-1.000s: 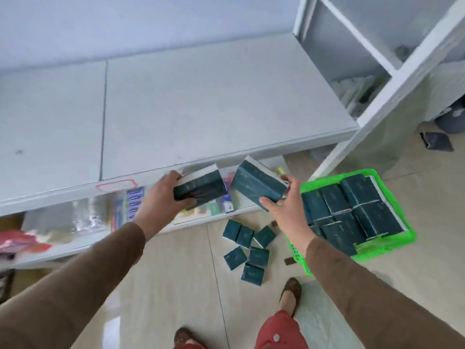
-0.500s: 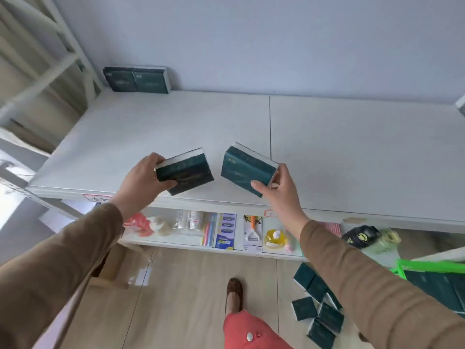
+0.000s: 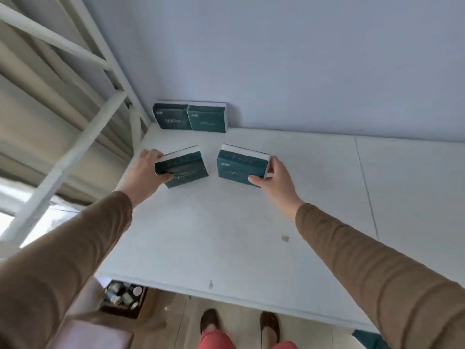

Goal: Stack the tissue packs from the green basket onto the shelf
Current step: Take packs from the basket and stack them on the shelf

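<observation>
My left hand grips a dark green tissue pack above the white shelf, near its back left corner. My right hand grips a second dark green tissue pack just to the right of the first. Both packs are tilted, with their white edges up. Two more tissue packs stand side by side against the wall in the corner, behind my hands. The green basket is out of view.
A white metal frame with slanted bars rises at the shelf's left end. Below the front edge I see my shoes, a dark box of small items on the floor, and a dark green corner at bottom right.
I have stepped to the left and reached forward. Both hands carried their packs from the shelf's front edge to near the back left corner, close to the two standing packs.
</observation>
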Available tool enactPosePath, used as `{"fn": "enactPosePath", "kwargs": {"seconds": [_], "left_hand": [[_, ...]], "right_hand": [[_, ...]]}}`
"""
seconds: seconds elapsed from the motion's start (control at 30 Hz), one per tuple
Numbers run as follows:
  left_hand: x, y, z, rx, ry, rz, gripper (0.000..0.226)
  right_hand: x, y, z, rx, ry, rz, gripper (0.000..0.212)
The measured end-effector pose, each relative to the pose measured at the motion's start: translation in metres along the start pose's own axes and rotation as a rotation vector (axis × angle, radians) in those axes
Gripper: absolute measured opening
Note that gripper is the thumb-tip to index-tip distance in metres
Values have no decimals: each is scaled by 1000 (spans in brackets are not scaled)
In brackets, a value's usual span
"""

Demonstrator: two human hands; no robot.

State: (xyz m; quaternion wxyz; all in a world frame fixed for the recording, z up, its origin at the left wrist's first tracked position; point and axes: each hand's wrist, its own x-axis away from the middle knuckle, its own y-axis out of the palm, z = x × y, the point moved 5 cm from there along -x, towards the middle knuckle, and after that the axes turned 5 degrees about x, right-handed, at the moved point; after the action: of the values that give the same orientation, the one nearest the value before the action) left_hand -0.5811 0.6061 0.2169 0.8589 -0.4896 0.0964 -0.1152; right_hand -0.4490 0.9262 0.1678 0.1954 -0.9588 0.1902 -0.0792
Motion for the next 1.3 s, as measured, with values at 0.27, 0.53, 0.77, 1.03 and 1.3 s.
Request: {"fn": "enactPosePath", "kwargs": {"seconds": [0.27, 0.53, 0.77, 1.03, 1.3], "left_hand": [[-149, -18, -51, 18, 69, -92, 43], [-200, -9, -61, 57, 188, -100, 50], [-196, -4, -65, 60, 245, 14, 51], [-143, -3, -16, -214, 494, 161, 67], [-35, 100, 111, -18, 630, -328, 46]], "right_hand": [[-99, 77, -39, 102, 30, 19, 44], [-142, 112, -52, 92, 104, 126, 44], [-139, 128, -59, 104, 126, 283, 44], [-91, 96, -61, 308, 95, 296, 59], [50, -18, -18, 657, 140, 349, 51]]}}
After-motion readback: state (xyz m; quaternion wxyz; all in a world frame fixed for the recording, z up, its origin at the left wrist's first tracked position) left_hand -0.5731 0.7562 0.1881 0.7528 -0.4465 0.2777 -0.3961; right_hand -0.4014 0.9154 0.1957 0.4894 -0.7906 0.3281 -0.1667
